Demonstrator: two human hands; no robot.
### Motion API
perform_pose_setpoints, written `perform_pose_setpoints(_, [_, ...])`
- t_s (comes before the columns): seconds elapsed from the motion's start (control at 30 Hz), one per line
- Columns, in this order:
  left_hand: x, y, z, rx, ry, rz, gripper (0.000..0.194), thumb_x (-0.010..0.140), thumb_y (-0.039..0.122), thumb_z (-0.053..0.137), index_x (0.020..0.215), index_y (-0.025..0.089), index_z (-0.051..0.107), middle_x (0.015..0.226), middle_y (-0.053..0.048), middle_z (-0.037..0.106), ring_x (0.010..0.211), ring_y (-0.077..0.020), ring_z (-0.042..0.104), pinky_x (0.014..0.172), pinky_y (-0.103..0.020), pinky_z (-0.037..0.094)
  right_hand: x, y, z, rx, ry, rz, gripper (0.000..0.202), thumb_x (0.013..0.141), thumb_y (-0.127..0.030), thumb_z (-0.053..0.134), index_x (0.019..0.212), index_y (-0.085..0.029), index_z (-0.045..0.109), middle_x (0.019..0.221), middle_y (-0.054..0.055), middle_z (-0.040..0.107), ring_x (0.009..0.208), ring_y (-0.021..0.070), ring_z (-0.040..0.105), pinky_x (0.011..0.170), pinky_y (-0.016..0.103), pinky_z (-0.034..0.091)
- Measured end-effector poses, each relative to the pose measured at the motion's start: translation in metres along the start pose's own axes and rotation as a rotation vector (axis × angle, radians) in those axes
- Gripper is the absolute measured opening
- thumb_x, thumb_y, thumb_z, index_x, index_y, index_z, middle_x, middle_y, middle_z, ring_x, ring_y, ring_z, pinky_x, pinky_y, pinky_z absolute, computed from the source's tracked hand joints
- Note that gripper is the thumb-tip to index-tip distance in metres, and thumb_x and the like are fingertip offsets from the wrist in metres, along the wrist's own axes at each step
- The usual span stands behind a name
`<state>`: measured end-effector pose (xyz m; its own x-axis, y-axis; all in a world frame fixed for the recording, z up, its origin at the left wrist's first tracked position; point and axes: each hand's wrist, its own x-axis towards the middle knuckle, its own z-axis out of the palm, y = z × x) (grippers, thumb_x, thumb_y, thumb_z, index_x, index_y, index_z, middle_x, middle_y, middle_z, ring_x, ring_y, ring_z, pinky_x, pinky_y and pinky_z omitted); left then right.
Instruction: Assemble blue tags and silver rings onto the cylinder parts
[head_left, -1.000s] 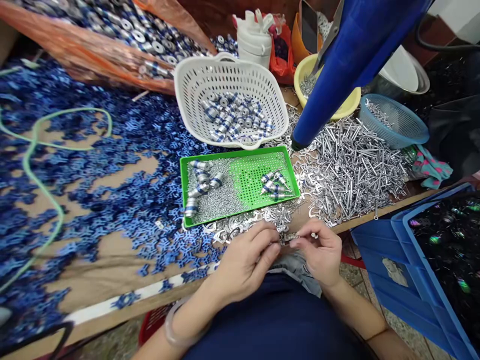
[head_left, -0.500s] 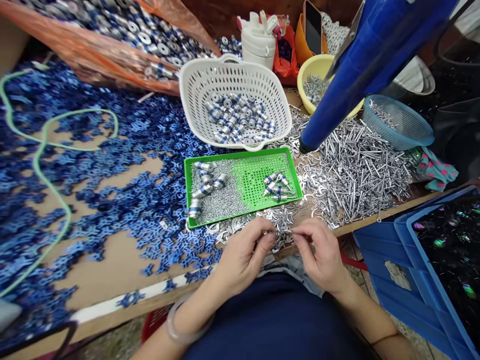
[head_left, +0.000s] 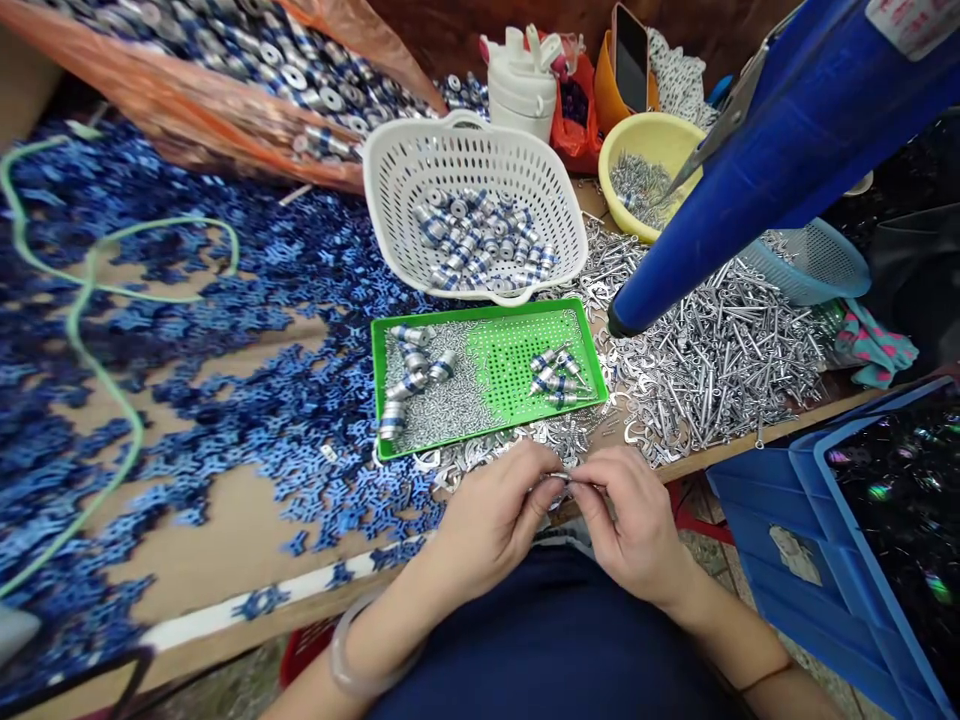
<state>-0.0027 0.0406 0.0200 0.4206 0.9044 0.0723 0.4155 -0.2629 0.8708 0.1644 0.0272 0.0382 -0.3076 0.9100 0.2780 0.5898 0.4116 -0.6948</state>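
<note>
My left hand [head_left: 499, 510] and my right hand [head_left: 630, 515] meet fingertip to fingertip over the table's front edge. Between them is a small silvery metal piece [head_left: 561, 477], mostly covered by the fingers; its kind is unclear. Both hands are closed in a pinch. Just beyond them lies a green tray [head_left: 480, 440]. Tiny metal bits [head_left: 442, 405] fill its left part, with several silver-and-blue cylinders [head_left: 409, 383] on top. At its right end are several similar cylinders with thin pins [head_left: 559, 375]. Flat silver hook-shaped pieces [head_left: 480, 450] lie between tray and hands.
A white basket [head_left: 382, 210] of cylinders stands behind the tray. Blue star-shaped pieces [head_left: 300, 400] spread across the left, metal pins [head_left: 720, 350] heap at right. A thick blue pole [head_left: 697, 240] slants in from above. A blue crate [head_left: 780, 540] stands at lower right.
My hands have come together; my right hand moved left until its fingertips reached those of my left. The blue pole appears slightly farther right and lower in view.
</note>
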Motion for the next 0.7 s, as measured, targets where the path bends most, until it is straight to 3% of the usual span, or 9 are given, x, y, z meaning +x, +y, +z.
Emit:
perform_pose_setpoints(0.07, [-0.001, 0.000, 0.001, -0.150, -0.052, -0.047, 0.012, 0.088, 0.024, 0.040, 0.090, 0.020, 0.052, 0.079, -0.003, 0.058, 0.071, -0.0153, 0.054, 0.065, -0.027, 0.044, 0.001, 0.001, 0.003, 0.209, -0.039, 0.085, 0.020, 0.083, -0.022, 0.054, 0.103, -0.023, 0.051, 0.086, 0.004, 0.059, 0.076, 0.0163, 0.055, 0.065, 0.030, 0.046])
perform_pose_setpoints(0.17, [-0.001, -0.002, 0.002, -0.646, -0.073, -0.199, 0.012, 0.086, 0.028, 0.045, 0.095, 0.021, 0.049, 0.085, -0.005, 0.057, 0.073, -0.0158, 0.054, 0.065, -0.028, 0.046, 0.002, 0.005, 0.006, 0.549, -0.030, 0.262, 0.010, 0.085, -0.031, 0.053, 0.091, -0.024, 0.056, 0.076, 0.000, 0.056, 0.067, 0.0128, 0.053, 0.058, 0.025, 0.045])
perform_pose_setpoints(0.23, [0.004, -0.002, 0.002, -1.015, -0.003, -0.304, 0.013, 0.082, 0.027, 0.048, 0.093, 0.020, 0.048, 0.085, -0.006, 0.055, 0.070, -0.0146, 0.053, 0.061, -0.027, 0.046, 0.002, 0.005, 0.007, 0.604, 0.037, 0.331, 0.007, 0.086, -0.029, 0.051, 0.084, -0.023, 0.055, 0.072, -0.001, 0.053, 0.066, 0.0120, 0.052, 0.058, 0.024, 0.044])
perform_pose_setpoints(0.3, [0.010, -0.001, 0.001, -1.248, 0.097, -0.389, 0.014, 0.075, 0.022, 0.050, 0.089, 0.019, 0.047, 0.083, -0.005, 0.052, 0.069, -0.0135, 0.053, 0.062, -0.026, 0.046, 0.002, 0.003, 0.008, 0.505, 0.068, 0.303, 0.003, 0.084, -0.023, 0.053, 0.087, -0.023, 0.055, 0.078, 0.000, 0.051, 0.071, 0.0124, 0.052, 0.060, 0.024, 0.044])
perform_pose_setpoints(0.47, [0.023, 0.010, 0.004, -1.287, 0.273, -0.460, 0.024, 0.070, 0.016, 0.047, 0.092, 0.022, 0.040, 0.086, -0.002, 0.050, 0.079, -0.0150, 0.057, 0.077, -0.033, 0.049, 0.002, -0.006, 0.014, 0.156, 0.075, 0.133, 0.013, 0.081, -0.013, 0.053, 0.091, -0.022, 0.053, 0.088, 0.004, 0.049, 0.081, 0.0149, 0.053, 0.062, 0.026, 0.047])
perform_pose_setpoints(0.6, [0.023, 0.016, 0.013, -1.224, 0.338, -0.349, 0.022, 0.077, 0.019, 0.045, 0.095, 0.026, 0.036, 0.092, -0.001, 0.049, 0.093, -0.0161, 0.057, 0.090, -0.039, 0.047, 0.001, -0.009, 0.020, 0.109, 0.129, 0.114, 0.016, 0.081, -0.010, 0.051, 0.091, -0.022, 0.052, 0.087, 0.004, 0.050, 0.081, 0.0144, 0.053, 0.067, 0.027, 0.047])
perform_pose_setpoints(0.7, [0.020, 0.015, 0.026, -1.198, 0.412, -0.189, 0.021, 0.082, 0.017, 0.045, 0.098, 0.028, 0.038, 0.096, 0.000, 0.045, 0.102, -0.0154, 0.055, 0.096, -0.039, 0.044, 0.003, -0.009, 0.027, 0.252, 0.173, 0.202, 0.012, 0.082, -0.013, 0.051, 0.088, -0.023, 0.052, 0.087, 0.003, 0.050, 0.081, 0.0143, 0.052, 0.069, 0.027, 0.046])
